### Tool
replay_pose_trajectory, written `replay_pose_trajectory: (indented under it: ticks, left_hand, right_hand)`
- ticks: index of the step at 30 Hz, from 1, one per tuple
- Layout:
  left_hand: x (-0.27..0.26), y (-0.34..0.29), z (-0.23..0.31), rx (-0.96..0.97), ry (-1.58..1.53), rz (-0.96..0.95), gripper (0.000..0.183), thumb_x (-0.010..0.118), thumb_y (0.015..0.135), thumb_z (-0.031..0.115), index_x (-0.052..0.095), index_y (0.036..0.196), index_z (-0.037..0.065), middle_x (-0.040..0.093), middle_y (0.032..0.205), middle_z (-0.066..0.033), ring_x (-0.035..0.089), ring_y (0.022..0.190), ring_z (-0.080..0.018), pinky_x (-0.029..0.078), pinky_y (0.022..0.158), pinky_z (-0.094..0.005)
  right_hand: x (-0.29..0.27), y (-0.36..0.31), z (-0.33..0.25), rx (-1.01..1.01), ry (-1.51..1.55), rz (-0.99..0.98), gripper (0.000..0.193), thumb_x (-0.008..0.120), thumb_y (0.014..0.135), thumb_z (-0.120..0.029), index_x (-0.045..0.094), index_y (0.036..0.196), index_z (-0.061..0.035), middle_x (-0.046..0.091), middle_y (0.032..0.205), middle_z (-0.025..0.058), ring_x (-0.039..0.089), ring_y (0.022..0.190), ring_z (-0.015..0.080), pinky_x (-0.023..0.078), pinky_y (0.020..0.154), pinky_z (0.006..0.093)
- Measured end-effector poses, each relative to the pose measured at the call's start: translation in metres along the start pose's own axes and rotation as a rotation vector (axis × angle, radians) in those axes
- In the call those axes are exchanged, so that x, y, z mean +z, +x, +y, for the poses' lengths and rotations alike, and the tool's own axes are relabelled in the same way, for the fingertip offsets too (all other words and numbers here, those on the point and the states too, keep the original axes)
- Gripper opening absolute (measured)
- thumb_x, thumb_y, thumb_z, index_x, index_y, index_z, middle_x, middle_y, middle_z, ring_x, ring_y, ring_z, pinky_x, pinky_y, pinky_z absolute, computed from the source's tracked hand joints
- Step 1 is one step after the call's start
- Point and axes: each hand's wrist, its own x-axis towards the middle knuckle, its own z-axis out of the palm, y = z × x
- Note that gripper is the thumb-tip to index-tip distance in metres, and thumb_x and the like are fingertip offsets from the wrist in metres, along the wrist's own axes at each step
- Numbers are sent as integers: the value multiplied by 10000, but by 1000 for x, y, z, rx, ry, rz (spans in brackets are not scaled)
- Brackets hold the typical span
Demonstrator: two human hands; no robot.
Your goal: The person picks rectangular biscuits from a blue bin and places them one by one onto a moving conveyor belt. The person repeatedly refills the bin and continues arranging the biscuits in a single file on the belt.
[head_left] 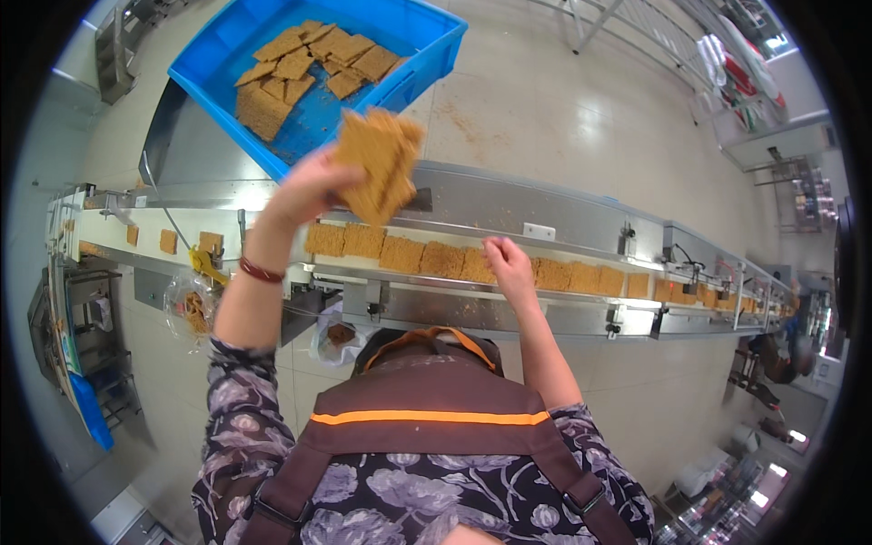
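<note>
Left hand (313, 184) grip holds slab stack (374, 173). Right hand (511, 272) grip curled by slab row (443, 260), contents unclear. Stack tan, squarish, motion-blurred.

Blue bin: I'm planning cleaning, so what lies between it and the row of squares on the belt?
In the head view, the conveyor's steel ledge lies between them; the left hand, holding a stack of brown squares, shows across part of that stretch.

A conveyor belt (151, 239) runs left to right before the person, a row of biscuit slabs (445, 261) along it. Beyond, left of centre, sits a bin (431, 68) with loose slabs (295, 68) inside. The left hand (316, 186) and its stack (381, 168) are near the bin, the right hand (510, 270) at the row.
</note>
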Motion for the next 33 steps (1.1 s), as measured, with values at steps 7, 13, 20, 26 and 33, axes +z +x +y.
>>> replay_pose_trajectory:
  ticks: [7,13,20,26,33]
  left_hand:
    - [39,-30,-170,-499,-16,55,630,704,835,240,393,1354,62,576,1194,-85,604,1063,-209,550,834,-379]
    - [62,-65,-226,-528,-322,158,517,638,891,264,431,1336,101,593,1177,-45,590,1088,-203,525,846,-390]
    - [62,-83,-248,-499,-737,240,541,347,961,567,497,1289,164,581,1247,-70,571,1141,-267,488,878,-528]
    - [57,-75,-253,-340,-716,330,536,266,1006,504,447,1345,131,549,1302,-63,530,1206,-267,438,953,-536]
    - [67,-62,-244,-168,-597,570,423,351,1012,246,341,1435,237,494,1347,-54,536,1169,-255,472,874,-495]
  right_hand:
    - [39,-12,-27,-1,159,-152,385,609,910,-283,574,1210,-45,583,1157,119,569,1033,169,471,847,330]
    - [78,-37,8,-13,-63,-120,357,624,875,-242,590,1160,-30,599,1075,152,609,971,263,479,853,352]
    - [90,-41,29,-4,-50,-123,283,611,896,-217,615,1092,-14,617,989,123,600,888,211,480,793,326]
    - [95,-38,22,153,329,-127,242,585,939,-200,595,1095,-16,618,987,52,562,884,121,472,768,271]
    - [88,-27,15,363,694,18,219,525,974,-206,521,1131,-53,595,1054,67,586,960,185,490,820,346]
